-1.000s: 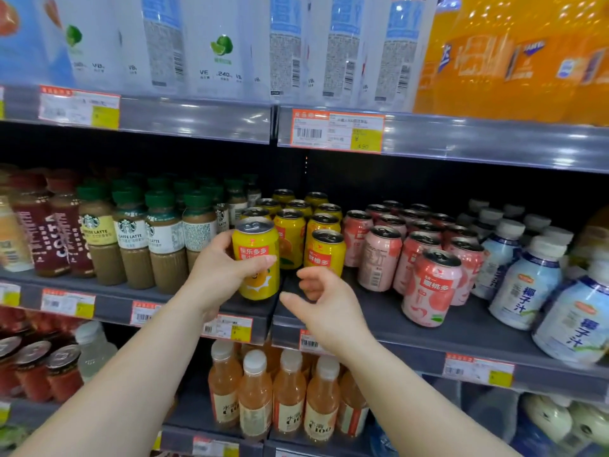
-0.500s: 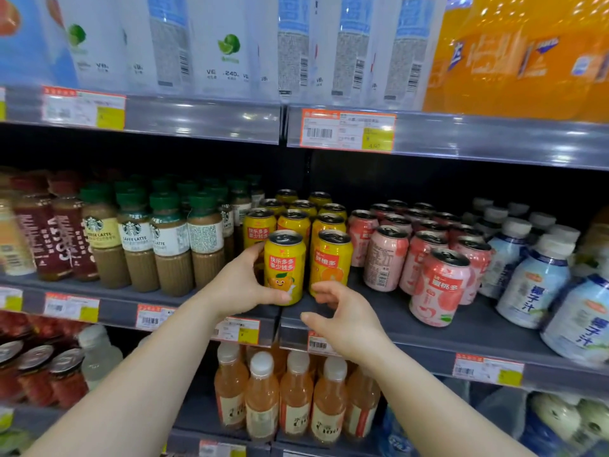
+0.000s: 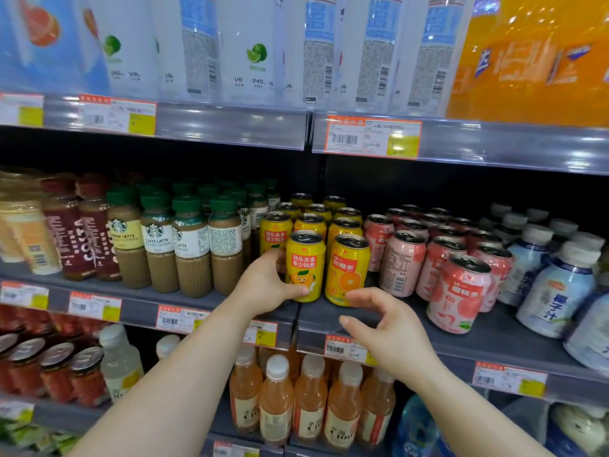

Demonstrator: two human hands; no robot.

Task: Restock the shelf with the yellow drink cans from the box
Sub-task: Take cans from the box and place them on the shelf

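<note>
A yellow drink can (image 3: 304, 263) with an orange cartoon figure stands upright at the front of the middle shelf (image 3: 333, 316). My left hand (image 3: 267, 285) wraps its left side and base. Touching it on the right is a second yellow can (image 3: 347, 270) with an orange slice on its label. Behind these two, several more yellow cans (image 3: 311, 222) stand in rows. My right hand (image 3: 387, 328) hovers with spread fingers just below and in front of the second can, holding nothing. The box is out of view.
Green-capped latte bottles (image 3: 191, 245) stand left of the yellow cans, pink peach cans (image 3: 461, 291) right of them, then white coconut-drink bottles (image 3: 553, 285). Tall cartons and orange bottles fill the shelf above. Orange juice bottles (image 3: 309, 400) stand on the shelf below.
My left hand carried the yellow can to the right and set it down beside the front orange-slice can. My right hand stayed close below the cans with its fingers apart.
</note>
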